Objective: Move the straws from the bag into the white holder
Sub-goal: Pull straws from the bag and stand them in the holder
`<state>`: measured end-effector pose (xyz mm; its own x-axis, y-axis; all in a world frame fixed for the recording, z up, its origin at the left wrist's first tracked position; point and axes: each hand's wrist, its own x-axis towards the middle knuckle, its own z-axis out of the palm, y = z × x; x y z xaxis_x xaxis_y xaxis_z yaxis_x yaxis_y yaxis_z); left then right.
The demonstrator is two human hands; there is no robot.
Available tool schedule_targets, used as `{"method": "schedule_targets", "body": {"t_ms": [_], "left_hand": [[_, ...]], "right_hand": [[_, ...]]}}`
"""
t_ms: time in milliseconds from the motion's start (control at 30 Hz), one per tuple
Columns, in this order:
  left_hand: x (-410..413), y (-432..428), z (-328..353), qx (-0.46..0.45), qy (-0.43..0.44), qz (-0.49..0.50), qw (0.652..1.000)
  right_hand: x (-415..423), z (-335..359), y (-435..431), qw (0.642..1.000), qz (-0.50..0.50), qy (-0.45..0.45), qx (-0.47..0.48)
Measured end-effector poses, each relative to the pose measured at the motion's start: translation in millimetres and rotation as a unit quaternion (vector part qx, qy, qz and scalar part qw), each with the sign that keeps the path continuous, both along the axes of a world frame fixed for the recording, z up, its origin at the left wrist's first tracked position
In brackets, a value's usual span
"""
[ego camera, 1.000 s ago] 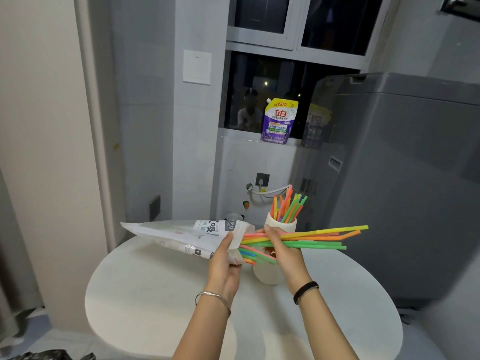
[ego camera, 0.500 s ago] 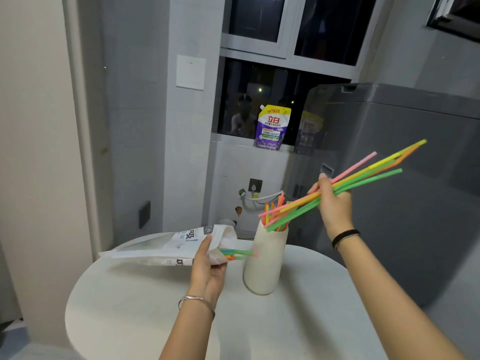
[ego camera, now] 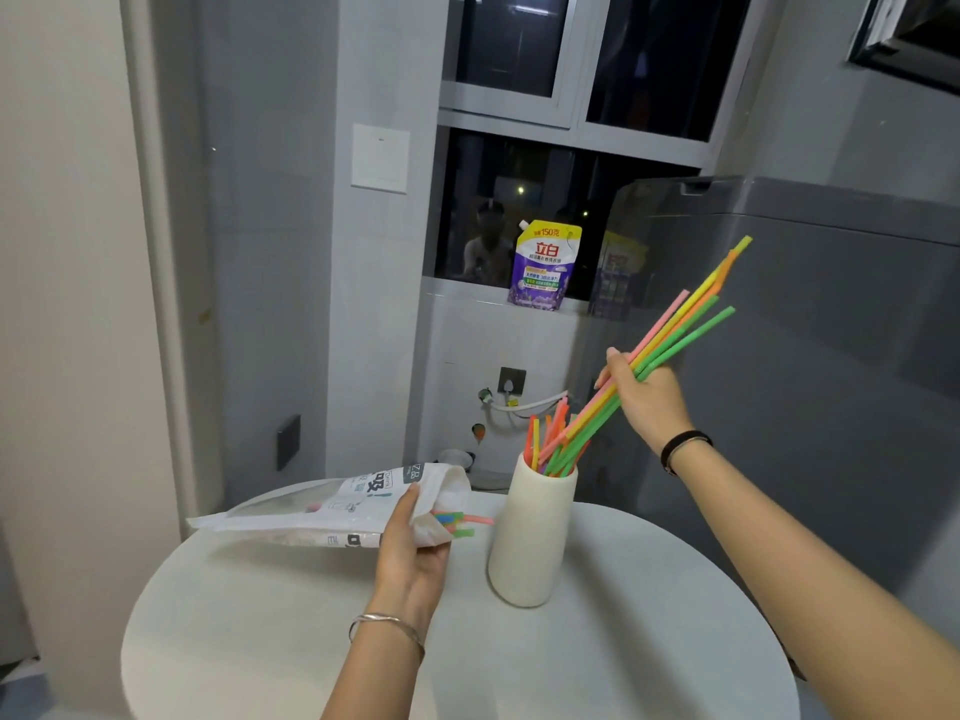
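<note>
A tall matte white vase-shaped holder point(ego camera: 530, 537) stands upright on the table point(ego camera: 270, 615), short orange and green straws point(ego camera: 537, 439) fanning from its mouth. A bundle of long thin pink, yellow, orange and green plastic straws point(ego camera: 680, 322) slants up to the far right, lower ends in that mouth, gripped by the right hand point(ego camera: 647, 400). Just left, a white printed plastic bag point(ego camera: 322, 506), held nearly level by the left hand point(ego camera: 413, 550), shows straw ends point(ego camera: 460, 522) at its open mouth.
</note>
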<state>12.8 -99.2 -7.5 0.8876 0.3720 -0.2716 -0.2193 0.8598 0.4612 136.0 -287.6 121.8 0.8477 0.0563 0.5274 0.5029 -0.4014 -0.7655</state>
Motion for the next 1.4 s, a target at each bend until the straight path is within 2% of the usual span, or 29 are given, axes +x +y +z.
{"method": "schedule_targets", "body": {"t_ms": [267, 533, 700, 833, 967, 1033, 1133, 1167, 1300, 1367, 1400], "left_hand": [[-0.3, -0.8, -1.1, 0.016, 0.006, 0.002, 1.000], [2.1, -1.9, -3.9, 0.005, -0.002, 0.010, 1.000], [1.6, -3.5, -3.1, 0.007, 0.003, 0.012, 1.000], [2.2, -3.5, -3.6, 0.009, 0.007, 0.011, 1.000], [1.9, -5.7, -4.1, 0.002, 0.003, 0.005, 1.000], [1.9, -6.6, -4.5, 0.003, 0.005, 0.000, 1.000], [2.4, -7.3, -3.9, -0.007, 0.003, 0.007, 1.000], [2.1, -7.4, -4.0, -0.009, 0.002, 0.009, 1.000], [-0.3, -6.4, -3.9, -0.006, 0.004, 0.007, 1.000], [0.0, -5.2, -3.4, -0.012, 0.004, 0.008, 1.000], [0.2, -4.8, -3.0, -0.014, 0.003, 0.010, 1.000]], "right_hand": [[3.3, 5.1, 12.3, 0.993, 0.034, -0.024, -0.112], [14.5, -15.9, 21.8, 0.974, 0.047, 0.075, -0.209], [13.9, -26.5, 23.8, 0.975, 0.065, 0.076, -0.200], [9.7, -19.2, 27.3, 0.985, 0.095, 0.036, -0.139], [9.0, -15.2, 28.5, 0.984, 0.102, 0.015, -0.143], [7.4, -18.9, 27.6, 0.974, 0.105, 0.030, -0.198], [8.9, -29.1, 24.9, 0.940, 0.086, 0.022, -0.331], [8.9, -31.2, 24.2, 0.937, 0.081, 0.027, -0.338], [1.6, -25.5, 22.7, 0.980, 0.077, 0.012, -0.182], [-3.6, -22.3, 22.4, 0.982, 0.076, -0.029, -0.172], [-6.4, -22.5, 22.6, 0.974, 0.079, -0.041, -0.209]]}}
